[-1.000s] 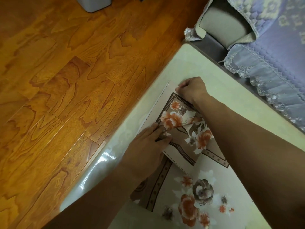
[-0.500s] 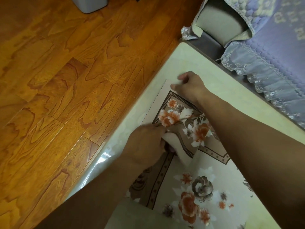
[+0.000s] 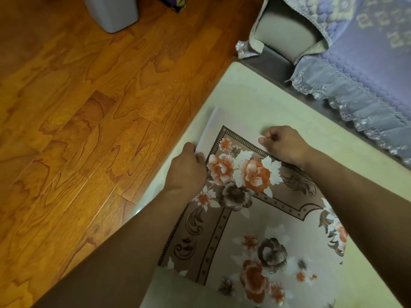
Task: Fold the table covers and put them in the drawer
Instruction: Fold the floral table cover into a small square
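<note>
A: What's around the pale cream tabletop (image 3: 255,96)?

B: A glossy orange-brown wooden floor (image 3: 89,130) fills the nine o'clock side, its planks catching warm light.

A: And further off?

B: A grey bin (image 3: 111,12) stands on the floor at eleven o'clock. At one to two o'clock sits a sofa (image 3: 284,36) with a grey cushion, draped in a lilac quilted cover (image 3: 367,52) with a lace frill.

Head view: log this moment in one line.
left hand grips cover edge | right hand pinches far edge | floral table cover on table
</note>
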`<action>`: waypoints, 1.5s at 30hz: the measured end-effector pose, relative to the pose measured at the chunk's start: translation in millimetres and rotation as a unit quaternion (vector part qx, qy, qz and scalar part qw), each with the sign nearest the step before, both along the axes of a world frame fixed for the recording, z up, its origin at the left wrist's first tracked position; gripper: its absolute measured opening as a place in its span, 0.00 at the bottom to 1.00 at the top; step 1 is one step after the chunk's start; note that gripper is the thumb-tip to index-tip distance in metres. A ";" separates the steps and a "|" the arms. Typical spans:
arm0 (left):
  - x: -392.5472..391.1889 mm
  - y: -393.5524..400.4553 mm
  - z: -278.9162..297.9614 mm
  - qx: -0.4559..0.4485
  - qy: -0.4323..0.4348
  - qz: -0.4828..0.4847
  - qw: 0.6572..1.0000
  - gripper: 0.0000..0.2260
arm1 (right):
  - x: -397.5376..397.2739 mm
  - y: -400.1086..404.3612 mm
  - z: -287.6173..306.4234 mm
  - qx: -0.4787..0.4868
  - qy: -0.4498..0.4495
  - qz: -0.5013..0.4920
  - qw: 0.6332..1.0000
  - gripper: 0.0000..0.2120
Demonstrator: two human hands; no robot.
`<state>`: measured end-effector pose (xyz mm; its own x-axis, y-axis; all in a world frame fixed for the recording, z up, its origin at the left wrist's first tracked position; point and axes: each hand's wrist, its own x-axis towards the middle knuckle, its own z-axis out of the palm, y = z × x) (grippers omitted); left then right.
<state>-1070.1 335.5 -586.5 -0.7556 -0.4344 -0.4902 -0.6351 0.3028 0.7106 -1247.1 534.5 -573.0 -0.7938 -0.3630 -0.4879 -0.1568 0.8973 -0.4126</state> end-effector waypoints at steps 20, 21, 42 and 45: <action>15.7 8.9 -19.0 -0.193 0.027 -0.028 0.980 0.20 | -6.9 -2.6 -16.4 0.053 0.052 -0.050 0.996 0.08; 15.4 10.0 -19.1 -0.196 0.031 -0.018 0.980 0.19 | -6.3 -3.7 -16.2 0.061 0.057 -0.041 0.996 0.06; 25.6 8.5 -23.3 -0.203 0.056 -0.029 0.977 0.25 | -7.8 -101.4 -34.7 -0.093 0.049 -0.069 0.992 0.07; 25.6 8.5 -26.7 -0.210 0.053 -0.049 0.975 0.26 | -8.3 -104.5 -33.5 -0.074 0.044 -0.074 0.994 0.07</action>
<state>-1044.5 344.0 -613.2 -0.8402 -0.5036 -0.2011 -0.5184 0.6370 0.5705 -1255.4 430.0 -606.6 -0.8812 -0.3021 -0.3636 -0.0697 0.8438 -0.5321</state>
